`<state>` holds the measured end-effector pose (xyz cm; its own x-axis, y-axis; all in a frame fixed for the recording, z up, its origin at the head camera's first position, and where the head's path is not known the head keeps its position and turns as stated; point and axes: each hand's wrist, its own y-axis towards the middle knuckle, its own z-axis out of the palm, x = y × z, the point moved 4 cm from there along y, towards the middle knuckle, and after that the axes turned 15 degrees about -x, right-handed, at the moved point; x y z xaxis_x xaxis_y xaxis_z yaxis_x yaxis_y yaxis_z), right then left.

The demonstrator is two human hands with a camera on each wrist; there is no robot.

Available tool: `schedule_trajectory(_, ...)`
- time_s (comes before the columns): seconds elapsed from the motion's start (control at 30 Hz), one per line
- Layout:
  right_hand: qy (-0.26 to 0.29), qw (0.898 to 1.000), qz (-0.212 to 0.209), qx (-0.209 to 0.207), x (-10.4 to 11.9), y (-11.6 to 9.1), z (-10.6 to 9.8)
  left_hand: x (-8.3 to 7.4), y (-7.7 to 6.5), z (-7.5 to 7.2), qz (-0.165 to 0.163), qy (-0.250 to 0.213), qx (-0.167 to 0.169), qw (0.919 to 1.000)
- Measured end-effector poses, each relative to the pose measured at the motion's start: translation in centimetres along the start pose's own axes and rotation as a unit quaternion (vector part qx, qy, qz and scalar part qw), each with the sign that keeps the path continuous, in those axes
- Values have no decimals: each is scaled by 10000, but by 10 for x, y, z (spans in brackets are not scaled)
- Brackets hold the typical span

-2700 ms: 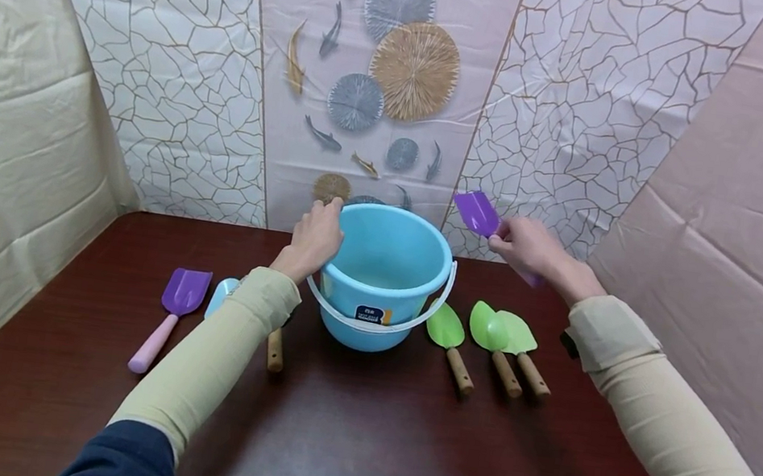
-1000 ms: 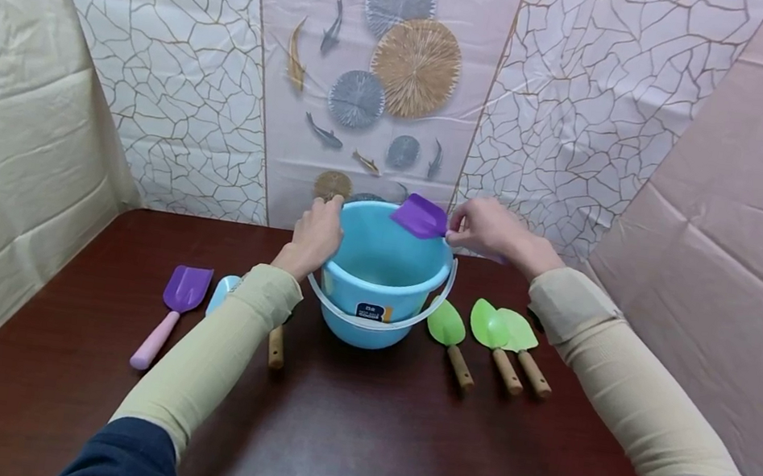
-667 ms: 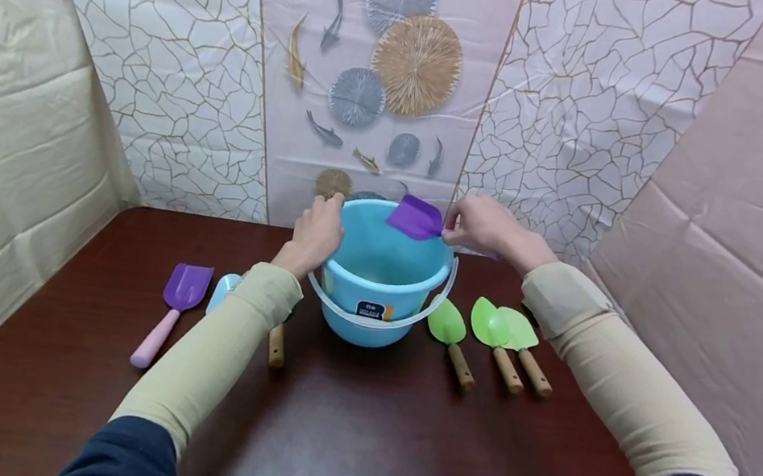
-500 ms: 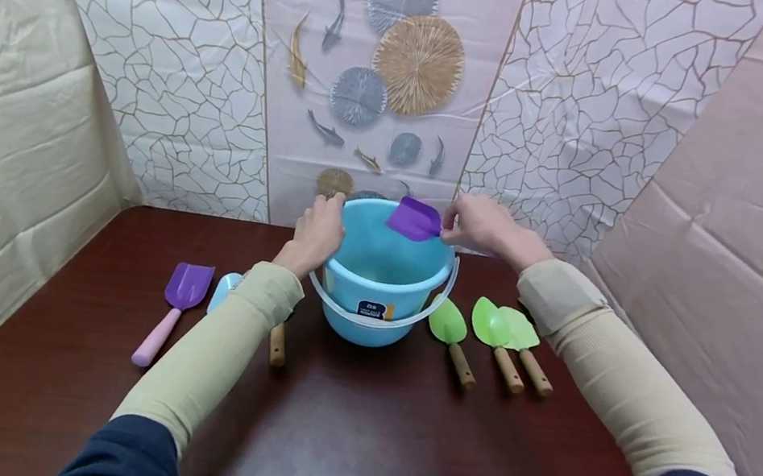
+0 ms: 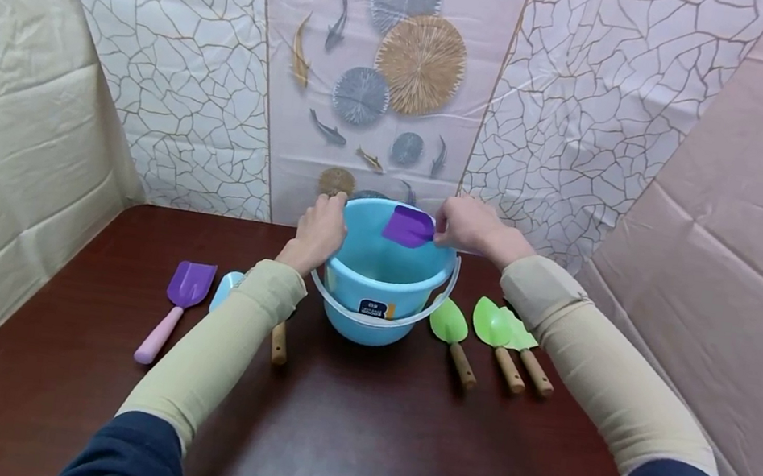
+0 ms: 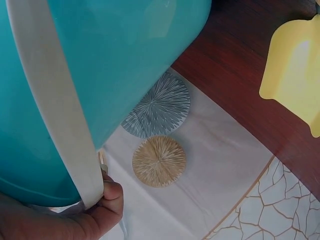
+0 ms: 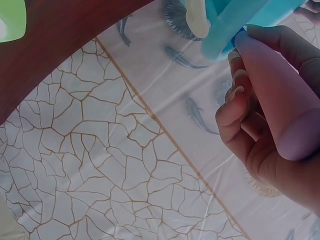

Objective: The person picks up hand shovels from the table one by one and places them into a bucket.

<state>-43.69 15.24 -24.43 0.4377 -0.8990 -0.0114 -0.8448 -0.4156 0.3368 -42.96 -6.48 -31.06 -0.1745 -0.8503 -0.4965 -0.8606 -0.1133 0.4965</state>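
A light blue bucket point(image 5: 372, 302) with a white handle stands on the table. At its left rim, my left hand point(image 5: 319, 231) holds on with curled fingers, which appear beside the handle's white end in the left wrist view. My right hand point(image 5: 469, 224) grips a toy shovel by its pinkish-purple handle point(image 7: 280, 95), just above the bucket's right rim. The purple blade point(image 5: 409, 226) of that shovel points left over the bucket's mouth, tilted slightly downward. Inside the bucket only bare blue wall and floor show.
Several green shovels point(image 5: 448, 322) with wooden handles lie right of the bucket. On the left lie a purple shovel point(image 5: 190, 284) with a pink handle, a light blue one point(image 5: 226, 287) and a yellow one point(image 6: 292, 75), partly behind my left arm. Patterned cloth hangs behind.
My right hand has moved left from beside the bucket, bringing the purple shovel blade over its mouth and slightly lower. My left hand has stayed on the rim.
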Motion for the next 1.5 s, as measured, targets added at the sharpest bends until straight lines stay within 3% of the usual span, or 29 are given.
schedule_trajectory(0.63, -242, 9990, -270, 255, 13, 6, 4, 0, 0, 0, 60, 108, -22, 9999)
schedule_trajectory(1.5, -881, 9917, -288, 892, 29, 16, 17, -1, -1, -1, 24, 61, 16, 10000)
